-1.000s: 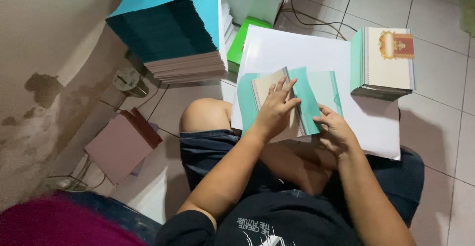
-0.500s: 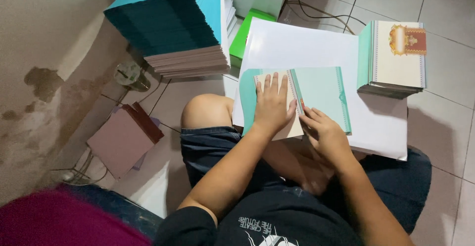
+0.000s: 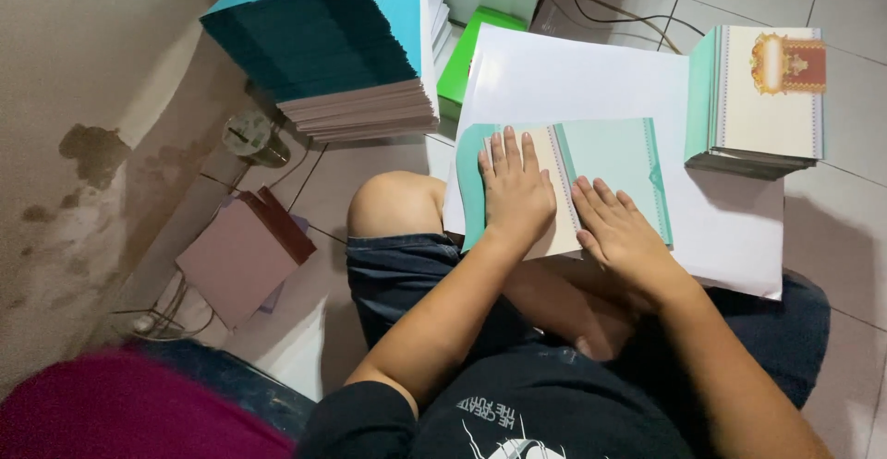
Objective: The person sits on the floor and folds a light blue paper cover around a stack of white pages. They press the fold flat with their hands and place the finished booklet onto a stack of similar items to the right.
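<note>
Teal card [image 3: 605, 159] partly hidden, left hand [image 3: 516, 191], right hand [image 3: 617, 228]

The person wears a dark, near-black short-sleeved T-shirt [image 3: 517, 413] with a white printed graphic and lettering on the chest, at 6 o'clock in the view. Dark blue denim shorts [image 3: 407, 274] cover the thighs and end above the bare knee at 10 o'clock. Both forearms and hands are bare.

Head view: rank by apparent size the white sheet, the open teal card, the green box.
1. white sheet, largest.
2. open teal card, under both hands.
3. green box, smallest showing, but mostly hidden behind the sheet and stack, so its true size is unsure.
</note>
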